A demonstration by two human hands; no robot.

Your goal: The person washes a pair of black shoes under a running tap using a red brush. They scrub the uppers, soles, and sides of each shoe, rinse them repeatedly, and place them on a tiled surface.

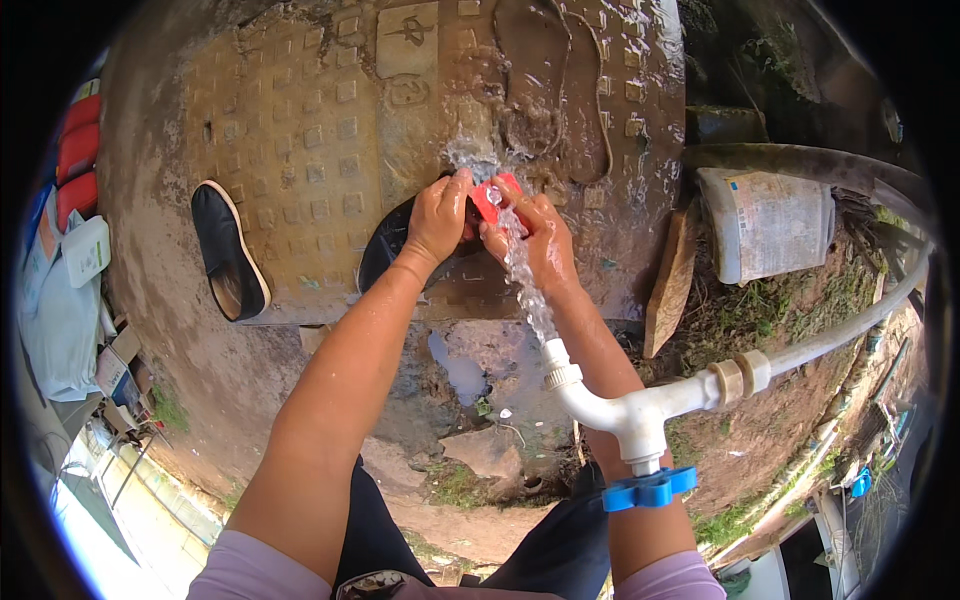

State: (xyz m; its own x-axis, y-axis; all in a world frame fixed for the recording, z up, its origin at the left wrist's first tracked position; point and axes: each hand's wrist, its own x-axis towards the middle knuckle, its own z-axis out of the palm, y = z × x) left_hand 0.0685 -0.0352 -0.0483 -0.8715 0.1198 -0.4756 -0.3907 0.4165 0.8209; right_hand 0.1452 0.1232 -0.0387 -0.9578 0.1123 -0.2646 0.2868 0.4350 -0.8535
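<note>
the right hand (550,245) is clamping a glossy, flat-sided red piece (484,204) right beneath the white plastic tap (632,420)! the left hand (436,220) is curling just beside it, its grip too hidden to tell. wet fingers could be losing that slick piece if the gushing water keeps pushing, and splashes could be soaking the black slip-on shoe (228,252) lying on the rough, square-studded slab (290,130).
</note>
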